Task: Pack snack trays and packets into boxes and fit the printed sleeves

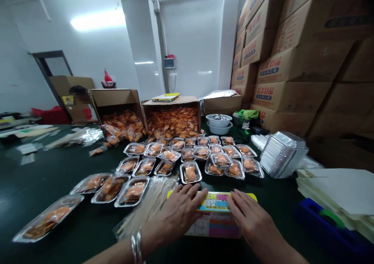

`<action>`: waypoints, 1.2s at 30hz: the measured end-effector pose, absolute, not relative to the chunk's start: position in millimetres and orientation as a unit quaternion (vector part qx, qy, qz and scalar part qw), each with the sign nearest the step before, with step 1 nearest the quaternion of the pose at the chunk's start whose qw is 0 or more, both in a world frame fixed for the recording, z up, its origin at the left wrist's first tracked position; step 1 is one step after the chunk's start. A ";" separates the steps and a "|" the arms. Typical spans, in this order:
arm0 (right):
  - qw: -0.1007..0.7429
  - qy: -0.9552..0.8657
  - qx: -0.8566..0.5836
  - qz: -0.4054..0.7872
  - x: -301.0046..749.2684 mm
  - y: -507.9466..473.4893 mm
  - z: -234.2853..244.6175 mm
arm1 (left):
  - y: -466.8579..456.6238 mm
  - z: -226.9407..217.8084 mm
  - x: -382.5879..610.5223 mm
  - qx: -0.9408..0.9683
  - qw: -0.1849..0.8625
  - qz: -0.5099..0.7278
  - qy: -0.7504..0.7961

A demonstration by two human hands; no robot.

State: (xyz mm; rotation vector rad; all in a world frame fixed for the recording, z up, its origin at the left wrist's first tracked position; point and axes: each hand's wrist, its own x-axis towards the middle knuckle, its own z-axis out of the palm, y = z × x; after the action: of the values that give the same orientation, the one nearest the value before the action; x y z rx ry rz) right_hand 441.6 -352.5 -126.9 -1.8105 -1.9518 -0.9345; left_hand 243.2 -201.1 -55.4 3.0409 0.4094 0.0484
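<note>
My left hand [179,213] and my right hand [248,217] lie flat with fingers spread on a printed card sleeve [213,221], which has a yellow upper edge and coloured panels. Silver bangles [136,246] circle my left wrist. Just beyond my fingers, several foil trays of orange food in clear wrappers [191,172] cover the dark green table [58,170]. A bundle of clear plastic strips [147,205] lies beside my left hand, touching it. Two open cardboard boxes of orange snack packets [172,122] stand at the far side.
A stack of foil trays [282,155] stands to the right, with cream card sheets [339,190] and a blue tray [327,229] near the right edge. Cartons [292,61] are piled against the wall. A co-worker [80,108] sits at the back left.
</note>
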 end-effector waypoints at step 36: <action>0.093 -0.665 -0.741 0.014 397.9 -317.4 -75.7 | -181.8 -33.7 216.3 0.925 0.108 0.057 0.359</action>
State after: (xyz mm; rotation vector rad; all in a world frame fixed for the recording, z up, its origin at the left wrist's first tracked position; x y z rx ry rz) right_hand 397.9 -317.4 -75.7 -2.1994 -1.9729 0.0414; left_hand 216.3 -181.8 -33.7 2.7231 1.0556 0.1686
